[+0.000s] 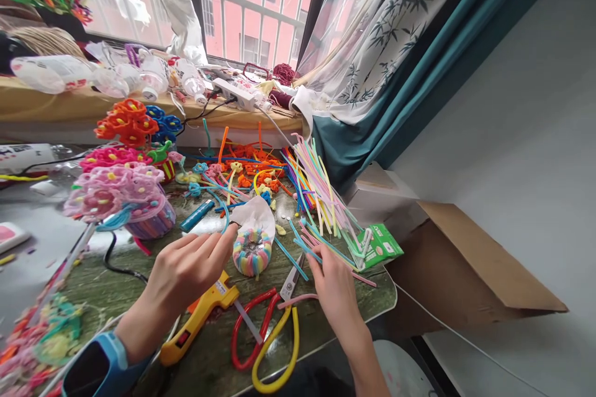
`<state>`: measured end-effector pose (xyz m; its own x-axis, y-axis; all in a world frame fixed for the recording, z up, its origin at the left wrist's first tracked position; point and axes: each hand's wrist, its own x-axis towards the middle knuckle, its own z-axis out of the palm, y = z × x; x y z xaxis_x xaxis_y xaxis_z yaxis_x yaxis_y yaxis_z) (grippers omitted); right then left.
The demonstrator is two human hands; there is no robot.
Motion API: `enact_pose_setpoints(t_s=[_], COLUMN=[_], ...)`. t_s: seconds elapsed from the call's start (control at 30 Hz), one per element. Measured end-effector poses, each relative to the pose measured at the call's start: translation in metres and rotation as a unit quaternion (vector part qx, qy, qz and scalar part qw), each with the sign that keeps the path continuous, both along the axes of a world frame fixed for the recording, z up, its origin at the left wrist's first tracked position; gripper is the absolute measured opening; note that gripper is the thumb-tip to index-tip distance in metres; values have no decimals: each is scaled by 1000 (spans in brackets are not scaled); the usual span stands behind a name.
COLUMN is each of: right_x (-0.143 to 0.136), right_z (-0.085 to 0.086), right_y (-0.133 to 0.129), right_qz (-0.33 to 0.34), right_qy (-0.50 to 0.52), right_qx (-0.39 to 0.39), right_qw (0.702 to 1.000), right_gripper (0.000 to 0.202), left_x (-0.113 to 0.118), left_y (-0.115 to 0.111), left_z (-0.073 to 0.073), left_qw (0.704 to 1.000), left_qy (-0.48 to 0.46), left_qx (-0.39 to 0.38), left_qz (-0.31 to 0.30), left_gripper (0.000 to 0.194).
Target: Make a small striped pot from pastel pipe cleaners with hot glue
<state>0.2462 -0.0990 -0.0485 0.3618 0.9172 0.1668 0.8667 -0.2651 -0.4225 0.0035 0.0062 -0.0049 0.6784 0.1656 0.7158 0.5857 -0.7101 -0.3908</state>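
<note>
My left hand (195,263) is held over the table, left of a small round basket (252,252) wrapped in pastel pipe cleaners. Its fingers are pressed together near a white sheet (256,214) behind the basket; what they hold, if anything, is hidden. My right hand (333,279) has its fingers bent at loose blue and pink pipe cleaners (298,258), and its grip is partly hidden. Scissors (291,285) with red and yellow handles lie between my hands. A yellow glue gun (200,322) rests beneath my left wrist.
Pipe-cleaner flowers (114,192) stand in a striped pot at the left. A blue lighter (197,216), a pastel pipe-cleaner bundle (326,189) and a green packet (379,246) lie on the table. An open cardboard box (493,254) is at the right. Bottles (51,73) line the sill.
</note>
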Motion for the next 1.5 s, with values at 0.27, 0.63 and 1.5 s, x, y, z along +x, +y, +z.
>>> enact_pose_setpoints(t_s=[0.27,0.63,1.5], right_x=[2,-8,43], right_z=[2,2,-7], right_y=[1,13,0], right_qz=[-7,-34,-94], right_qy=[-31,-65,-118], right_qx=[13,-78,-81], right_qw=[999,994,985], right_gripper=[19,43,15], left_x=[-1,-2,-14], left_y=[0,1,-1], left_z=[-2,-5,1], left_qw=[1000,999,957], left_qy=[4,6,-156], left_qx=[-8,-31,25], left_qz=[4,1,244], left_gripper=[15,15,23])
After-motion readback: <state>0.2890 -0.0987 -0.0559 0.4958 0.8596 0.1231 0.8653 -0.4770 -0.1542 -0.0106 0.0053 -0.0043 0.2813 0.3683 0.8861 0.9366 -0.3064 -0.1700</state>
